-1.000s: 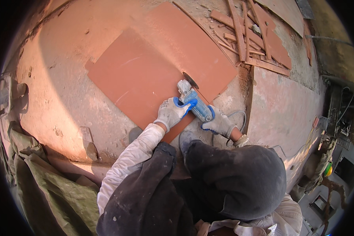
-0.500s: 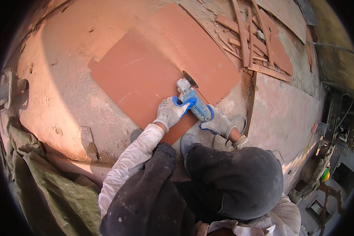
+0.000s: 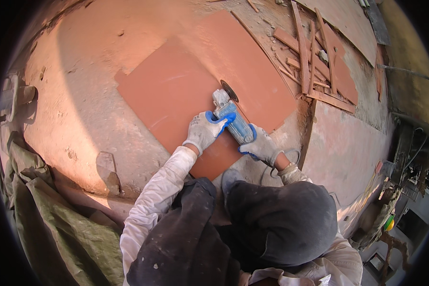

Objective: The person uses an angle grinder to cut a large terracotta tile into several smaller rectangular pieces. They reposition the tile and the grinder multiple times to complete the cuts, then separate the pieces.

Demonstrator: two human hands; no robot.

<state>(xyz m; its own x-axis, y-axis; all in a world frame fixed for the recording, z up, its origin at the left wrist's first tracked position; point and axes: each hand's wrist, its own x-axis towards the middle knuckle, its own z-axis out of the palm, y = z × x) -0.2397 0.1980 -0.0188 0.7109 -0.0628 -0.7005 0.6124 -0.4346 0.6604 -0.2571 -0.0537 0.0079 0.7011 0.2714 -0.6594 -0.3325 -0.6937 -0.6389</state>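
Observation:
A blue and grey angle grinder [image 3: 240, 129] is tilted over a flat reddish-brown slab [image 3: 162, 95]. Its dark round disc [image 3: 229, 90] stands on edge at a thin straight line in the slab. My left hand [image 3: 204, 129], in a grey and blue work glove, grips the grinder's front body behind the head. Around its rear end is wrapped my right hand [image 3: 264, 146], gloved the same way. The disc's lower edge, where it meets the slab, cannot be made out clearly. Reddish dust blurs the slab's far side.
Cut strips [image 3: 302, 52] and broken slab pieces lie in a pile at the far right. A pale raised slab [image 3: 338, 138] lies to the right. On the left are a crumpled green tarp [image 3: 66, 224] and a metal object [image 3: 16, 97]. A cord [image 3: 293, 155] loops near my right wrist.
The grinder has moved slightly farther from me along the line in the slab, both hands still on it. The whole view has shifted a little.

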